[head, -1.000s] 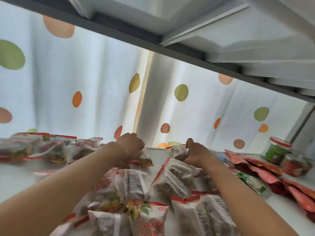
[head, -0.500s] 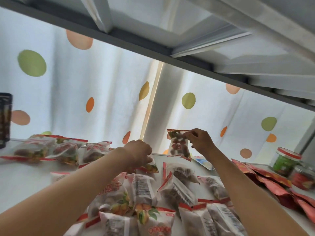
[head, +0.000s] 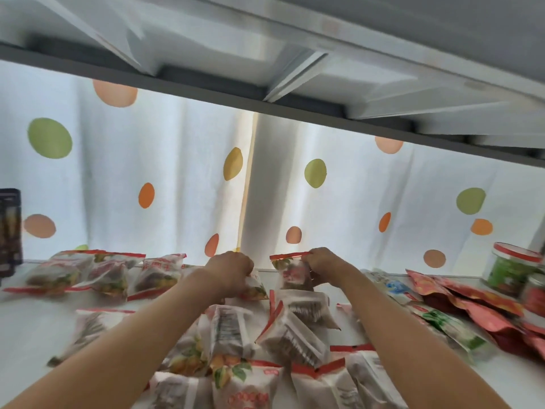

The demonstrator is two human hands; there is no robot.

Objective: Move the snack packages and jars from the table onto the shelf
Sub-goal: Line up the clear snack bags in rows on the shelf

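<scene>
Both my arms reach over a white shelf surface [head: 35,326] strewn with snack packages. My right hand [head: 323,261] pinches a small clear package with a red top strip [head: 290,270] and holds it upright near the back edge. My left hand [head: 230,268] is curled on another small package [head: 255,286] lying just left of it. Several white and red packages [head: 283,335] are heaped in front of my hands. A row of similar packages [head: 103,273] lies at the back left. Two jars [head: 511,268] stand at the far right.
Red foil packets [head: 472,302] and a green and white packet [head: 451,326] lie at the right. A dark container [head: 10,231] stands at the far left edge. A dotted white curtain [head: 177,178] hangs behind, and the shelf above [head: 295,69] runs low overhead.
My right hand lifted a small package from the pile, raised it, then brought it down toward the shelf's back edge. My left hand stayed on its package.
</scene>
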